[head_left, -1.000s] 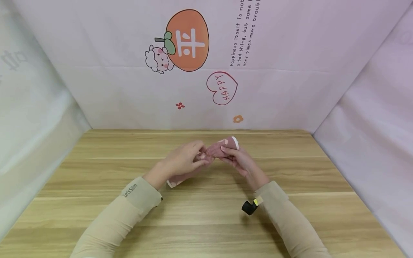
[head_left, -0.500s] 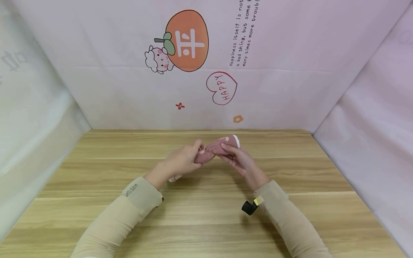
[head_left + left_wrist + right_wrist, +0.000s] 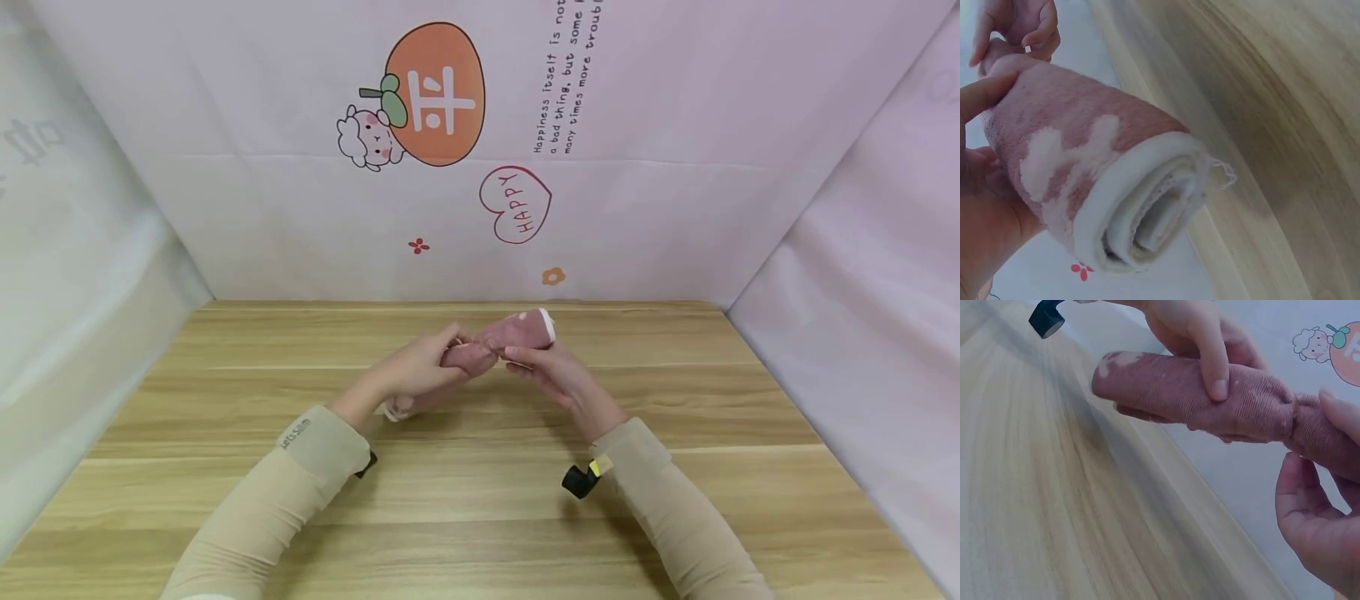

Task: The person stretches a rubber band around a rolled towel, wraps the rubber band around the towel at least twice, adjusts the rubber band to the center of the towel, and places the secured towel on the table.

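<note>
A rolled dusty-pink towel [image 3: 525, 331] with pale patches and white ends is held in both hands above the table. A thin band [image 3: 1295, 417] cinches its middle into a narrow waist. My left hand [image 3: 422, 363] grips the half on the left, thumb and fingers round the roll. In the left wrist view the white spiral end [image 3: 1147, 200] of that half faces the camera, with a loose thread. My right hand [image 3: 558, 371] holds the other half just beside the waist, thumb on one side and fingers on the other.
The wood-grain table [image 3: 465, 517] runs back to a white printed cloth [image 3: 300, 225] standing as a wall. White cloth also hangs at both sides. A black wrist camera [image 3: 579, 482] sticks out inside the right sleeve.
My left hand has shifted slightly left along the towel, and its fingers have moved at the waist. The right half has tilted up a little; my right thumb sits nearer the waist.
</note>
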The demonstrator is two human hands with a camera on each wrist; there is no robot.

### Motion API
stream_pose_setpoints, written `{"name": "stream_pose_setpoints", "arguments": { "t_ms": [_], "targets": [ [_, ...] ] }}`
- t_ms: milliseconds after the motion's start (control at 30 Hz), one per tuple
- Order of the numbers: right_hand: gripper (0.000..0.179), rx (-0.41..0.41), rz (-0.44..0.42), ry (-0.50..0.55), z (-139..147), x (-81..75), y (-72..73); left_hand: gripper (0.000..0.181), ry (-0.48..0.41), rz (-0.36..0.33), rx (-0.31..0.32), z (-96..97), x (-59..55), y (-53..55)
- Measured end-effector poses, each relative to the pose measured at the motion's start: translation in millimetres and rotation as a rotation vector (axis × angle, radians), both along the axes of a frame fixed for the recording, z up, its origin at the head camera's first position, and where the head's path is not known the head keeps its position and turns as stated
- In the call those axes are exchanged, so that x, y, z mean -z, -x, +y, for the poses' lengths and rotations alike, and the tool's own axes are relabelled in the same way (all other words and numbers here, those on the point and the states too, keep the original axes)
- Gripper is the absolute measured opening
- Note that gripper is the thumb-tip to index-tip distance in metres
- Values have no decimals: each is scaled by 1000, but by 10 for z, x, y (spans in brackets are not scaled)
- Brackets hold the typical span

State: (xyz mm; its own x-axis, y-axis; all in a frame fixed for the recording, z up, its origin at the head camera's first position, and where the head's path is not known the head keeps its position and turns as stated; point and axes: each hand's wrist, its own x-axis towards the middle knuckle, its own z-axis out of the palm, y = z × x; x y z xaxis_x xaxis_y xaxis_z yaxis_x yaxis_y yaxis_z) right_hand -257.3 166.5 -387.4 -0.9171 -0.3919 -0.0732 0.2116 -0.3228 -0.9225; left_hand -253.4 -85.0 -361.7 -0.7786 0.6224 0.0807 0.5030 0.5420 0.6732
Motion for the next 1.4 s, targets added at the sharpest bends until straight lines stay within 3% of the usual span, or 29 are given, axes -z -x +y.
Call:
{"name": "stream_pose_setpoints", "arguments": {
  "t_ms": [200,367,500,633,767,900,1033,1167,1267,1400],
  "targets": [
    [38,-50,62,22,-38,15,3,34,-49,-88,51,-48,-23,20],
    [23,-10,67,40,-62,37,-20,32,-38,-144,98,-104,-62,40],
    [29,23,83,42,-90,51,-39,31,-36,-190,160,-144,-66,79],
    [35,38,94,39,-128,62,-44,33,-21,-198,197,-164,-53,110],
    [36,69,61,35,-151,79,-55,38,2,-168,164,-156,-70,93],
    [34,98,36,41,-149,98,-65,28,-35,-72,69,-100,-82,72],
    [32,92,40,28,-139,117,-52,12,-60,173,10,34,-106,49],
    [31,87,43,16,-136,108,-43,5,-14,434,12,171,-128,27],
    [29,100,24,3,-138,87,-53,4,23,537,19,224,-120,16],
    [25,110,3,-17,-138,80,-59,3,81,620,34,251,-120,-15]
  ]
}}
